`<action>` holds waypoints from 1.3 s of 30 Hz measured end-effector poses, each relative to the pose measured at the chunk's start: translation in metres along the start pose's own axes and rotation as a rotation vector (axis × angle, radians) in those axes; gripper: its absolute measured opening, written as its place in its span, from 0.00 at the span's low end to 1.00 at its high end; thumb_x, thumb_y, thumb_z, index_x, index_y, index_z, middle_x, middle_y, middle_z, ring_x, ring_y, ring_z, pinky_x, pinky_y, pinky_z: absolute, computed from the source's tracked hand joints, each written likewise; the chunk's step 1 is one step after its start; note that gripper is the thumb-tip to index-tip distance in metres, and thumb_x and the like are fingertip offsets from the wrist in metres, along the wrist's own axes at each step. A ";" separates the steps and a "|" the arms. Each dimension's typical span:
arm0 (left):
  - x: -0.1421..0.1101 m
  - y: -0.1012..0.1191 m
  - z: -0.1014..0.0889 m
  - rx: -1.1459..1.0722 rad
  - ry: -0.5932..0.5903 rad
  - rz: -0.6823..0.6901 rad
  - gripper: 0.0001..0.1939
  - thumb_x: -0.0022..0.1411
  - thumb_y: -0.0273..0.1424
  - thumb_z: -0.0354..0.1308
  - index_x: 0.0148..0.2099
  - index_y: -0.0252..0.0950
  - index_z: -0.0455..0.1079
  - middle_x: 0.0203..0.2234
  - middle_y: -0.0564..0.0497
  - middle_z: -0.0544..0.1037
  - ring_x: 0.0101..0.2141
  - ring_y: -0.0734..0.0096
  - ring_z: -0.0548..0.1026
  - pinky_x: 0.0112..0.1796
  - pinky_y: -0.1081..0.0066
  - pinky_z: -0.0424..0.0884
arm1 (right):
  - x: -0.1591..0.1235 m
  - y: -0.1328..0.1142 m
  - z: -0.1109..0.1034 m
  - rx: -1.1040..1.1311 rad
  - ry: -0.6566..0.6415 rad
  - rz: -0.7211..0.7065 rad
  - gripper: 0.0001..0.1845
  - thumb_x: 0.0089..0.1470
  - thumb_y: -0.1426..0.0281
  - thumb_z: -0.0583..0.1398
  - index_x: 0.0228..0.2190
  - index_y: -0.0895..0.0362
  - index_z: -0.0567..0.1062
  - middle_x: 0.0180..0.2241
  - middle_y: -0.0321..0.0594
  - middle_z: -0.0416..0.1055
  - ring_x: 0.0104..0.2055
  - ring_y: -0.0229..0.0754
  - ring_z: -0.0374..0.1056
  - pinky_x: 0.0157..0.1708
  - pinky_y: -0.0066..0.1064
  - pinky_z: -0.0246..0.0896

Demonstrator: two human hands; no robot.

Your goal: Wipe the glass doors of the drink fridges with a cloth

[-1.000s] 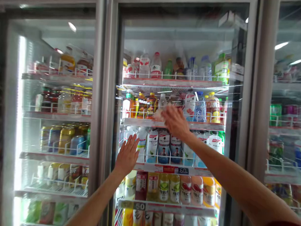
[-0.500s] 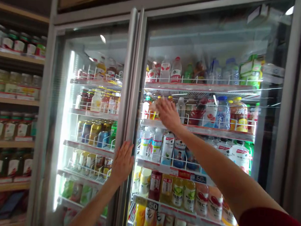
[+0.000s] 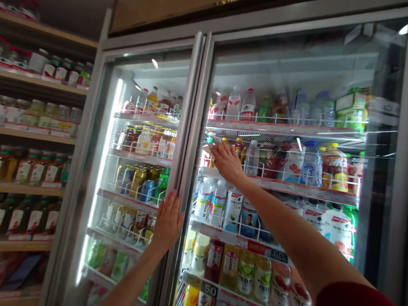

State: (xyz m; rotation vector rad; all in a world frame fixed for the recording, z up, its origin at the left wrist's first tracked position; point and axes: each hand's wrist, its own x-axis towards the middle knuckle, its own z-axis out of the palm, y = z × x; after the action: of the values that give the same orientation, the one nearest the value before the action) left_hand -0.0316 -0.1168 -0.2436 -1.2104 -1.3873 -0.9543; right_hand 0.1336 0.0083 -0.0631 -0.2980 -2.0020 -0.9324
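Metal-framed flat glass doors (image 3: 294, 62) face left hand (image 3: 168, 221) and right hand (image 3: 228, 163), fingers (image 3: 168, 204) outstretched.

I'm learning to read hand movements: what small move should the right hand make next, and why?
Perhaps slide the bare right hand rightward over the clear glass door panel. It appears flat against the glass, with its fingertips near the panel's left edge, by the silver metal frame, while most of the panel extends to the right.
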 end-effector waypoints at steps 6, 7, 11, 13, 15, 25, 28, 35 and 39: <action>0.028 0.032 0.018 -0.075 0.027 0.033 0.26 0.63 0.30 0.44 0.63 0.34 0.47 0.60 0.40 0.55 0.61 0.60 0.51 0.56 0.55 0.55 | 0.007 0.007 -0.005 0.022 -0.175 -0.386 0.24 0.55 0.71 0.50 0.55 0.55 0.61 0.59 0.40 0.56 0.63 0.46 0.46 0.61 0.44 0.43; 0.034 0.037 0.022 -0.087 0.034 0.040 0.26 0.63 0.30 0.43 0.63 0.34 0.47 0.60 0.40 0.55 0.61 0.60 0.51 0.56 0.54 0.55 | 0.009 0.016 -0.010 0.011 -0.175 -0.383 0.24 0.55 0.71 0.50 0.54 0.54 0.62 0.59 0.39 0.55 0.63 0.46 0.46 0.61 0.44 0.43; 0.064 0.058 0.036 -0.124 0.068 0.075 0.24 0.64 0.32 0.43 0.61 0.33 0.50 0.60 0.39 0.55 0.61 0.60 0.51 0.56 0.55 0.55 | 0.023 0.070 -0.044 -0.090 0.132 0.199 0.25 0.57 0.71 0.47 0.56 0.57 0.59 0.62 0.45 0.49 0.65 0.51 0.39 0.60 0.53 0.38; 0.081 0.070 0.040 -0.123 0.074 0.096 0.24 0.64 0.32 0.44 0.61 0.32 0.52 0.60 0.39 0.55 0.61 0.60 0.50 0.56 0.56 0.54 | 0.013 0.078 -0.053 -0.107 0.192 0.279 0.25 0.57 0.70 0.47 0.56 0.57 0.59 0.61 0.45 0.49 0.65 0.51 0.37 0.60 0.53 0.37; 0.095 0.081 0.045 -0.117 0.075 0.121 0.24 0.64 0.32 0.44 0.61 0.32 0.52 0.61 0.40 0.54 0.62 0.60 0.48 0.57 0.56 0.53 | -0.011 0.073 -0.054 -0.104 0.090 0.073 0.24 0.56 0.70 0.48 0.55 0.55 0.61 0.61 0.42 0.51 0.65 0.48 0.39 0.61 0.49 0.39; 0.095 0.083 0.083 -0.099 0.110 0.138 0.31 0.63 0.36 0.45 0.65 0.41 0.39 0.63 0.47 0.48 0.63 0.59 0.42 0.59 0.52 0.43 | -0.083 0.238 -0.164 -0.365 0.560 0.824 0.25 0.53 0.71 0.47 0.51 0.65 0.66 0.57 0.56 0.56 0.61 0.56 0.48 0.56 0.58 0.43; 0.095 0.083 0.084 -0.134 0.128 0.132 0.33 0.63 0.36 0.46 0.65 0.43 0.36 0.63 0.48 0.47 0.63 0.58 0.43 0.59 0.51 0.44 | -0.102 0.213 -0.147 -0.341 0.489 0.637 0.24 0.53 0.71 0.47 0.50 0.63 0.67 0.57 0.52 0.56 0.62 0.52 0.47 0.58 0.53 0.45; 0.097 0.082 0.084 -0.162 0.147 0.148 0.33 0.63 0.36 0.46 0.65 0.44 0.35 0.63 0.48 0.47 0.62 0.57 0.44 0.58 0.50 0.45 | -0.132 0.213 -0.141 -0.355 0.429 0.522 0.25 0.55 0.69 0.46 0.54 0.59 0.63 0.59 0.49 0.55 0.62 0.49 0.47 0.58 0.51 0.46; 0.096 0.081 0.085 -0.173 0.151 0.148 0.33 0.63 0.36 0.46 0.65 0.45 0.35 0.63 0.49 0.46 0.62 0.58 0.44 0.59 0.51 0.43 | -0.115 0.220 -0.143 -0.384 0.625 0.775 0.26 0.54 0.71 0.44 0.53 0.64 0.63 0.57 0.54 0.55 0.62 0.53 0.47 0.57 0.55 0.45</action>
State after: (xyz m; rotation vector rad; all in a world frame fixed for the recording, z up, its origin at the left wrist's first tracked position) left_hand 0.0345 -0.0025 -0.1676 -1.3209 -1.0987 -1.0552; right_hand 0.4046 0.0734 0.0022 -0.8130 -0.9880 -0.7552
